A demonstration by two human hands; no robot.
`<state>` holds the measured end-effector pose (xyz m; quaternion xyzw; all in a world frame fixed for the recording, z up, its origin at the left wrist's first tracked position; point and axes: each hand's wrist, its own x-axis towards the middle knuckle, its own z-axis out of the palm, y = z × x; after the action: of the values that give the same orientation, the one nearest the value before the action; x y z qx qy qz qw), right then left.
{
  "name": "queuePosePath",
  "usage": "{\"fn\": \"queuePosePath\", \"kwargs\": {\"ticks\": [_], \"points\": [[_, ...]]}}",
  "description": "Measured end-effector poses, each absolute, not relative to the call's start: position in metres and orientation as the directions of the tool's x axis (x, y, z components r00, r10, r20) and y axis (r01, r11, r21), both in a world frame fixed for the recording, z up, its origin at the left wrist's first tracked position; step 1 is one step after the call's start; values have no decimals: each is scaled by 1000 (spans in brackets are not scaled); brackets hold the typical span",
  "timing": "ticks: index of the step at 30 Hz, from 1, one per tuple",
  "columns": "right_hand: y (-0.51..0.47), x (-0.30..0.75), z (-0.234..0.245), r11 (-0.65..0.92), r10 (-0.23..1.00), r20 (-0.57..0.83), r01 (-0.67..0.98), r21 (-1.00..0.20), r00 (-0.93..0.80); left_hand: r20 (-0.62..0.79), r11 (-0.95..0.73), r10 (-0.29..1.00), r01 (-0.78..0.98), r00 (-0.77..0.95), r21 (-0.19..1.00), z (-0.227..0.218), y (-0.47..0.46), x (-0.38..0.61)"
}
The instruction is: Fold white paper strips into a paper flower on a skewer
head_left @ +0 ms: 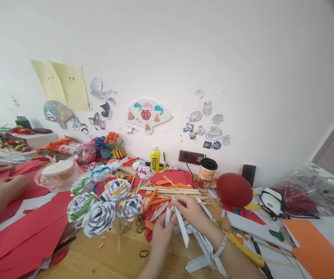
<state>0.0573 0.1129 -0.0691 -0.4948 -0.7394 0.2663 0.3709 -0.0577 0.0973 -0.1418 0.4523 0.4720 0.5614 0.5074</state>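
Note:
Near the middle of the table my left hand (163, 229) is closed, its thumb and fingers pinching a folded white paper strip (167, 217). Just above and to the right, my right hand (190, 211) pinches another long white paper strip (181, 224), which slants down between both hands. A bracelet is on my right wrist. Under and around my hands lie more folded white strips (203, 248) and orange folded strips (155, 201). Behind them rests a bundle of thin wooden sticks (181, 191). Rolled paper flowers (98, 217) stand to the left, close to my left hand.
At far left a co-worker's hands (7, 188) touch red paper (30, 236). A bagged bowl (59, 170), a yellow bottle (155, 159), a lidded paper cup (207, 174) and a red balloon-like object (234, 190) line the back. A yellow-handled tool (244, 248) and orange sheet (318, 248) lie right.

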Motion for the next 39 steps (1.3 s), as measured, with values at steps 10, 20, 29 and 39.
{"fn": "queuePosePath", "kwargs": {"ticks": [10, 20, 29, 39], "points": [[119, 59, -108, 245, 970, 211, 491, -836, -125, 65, -81, 986, -106, -151, 991, -144, 109, -68], [112, 85, -127, 198, 976, 216, 433, -879, -9, -1, -3, 999, -83, -51, 997, -153, 111, -62], [96, 84, -105, 141, 984, 175, 420, -896, 43, 305, -337, 941, 333, 147, 881, -137, 86, -54], [122, 81, -109, 274, 951, 288, 748, -604, -116, 206, -189, 977, 219, -57, 957, -134, 99, -68]]}}
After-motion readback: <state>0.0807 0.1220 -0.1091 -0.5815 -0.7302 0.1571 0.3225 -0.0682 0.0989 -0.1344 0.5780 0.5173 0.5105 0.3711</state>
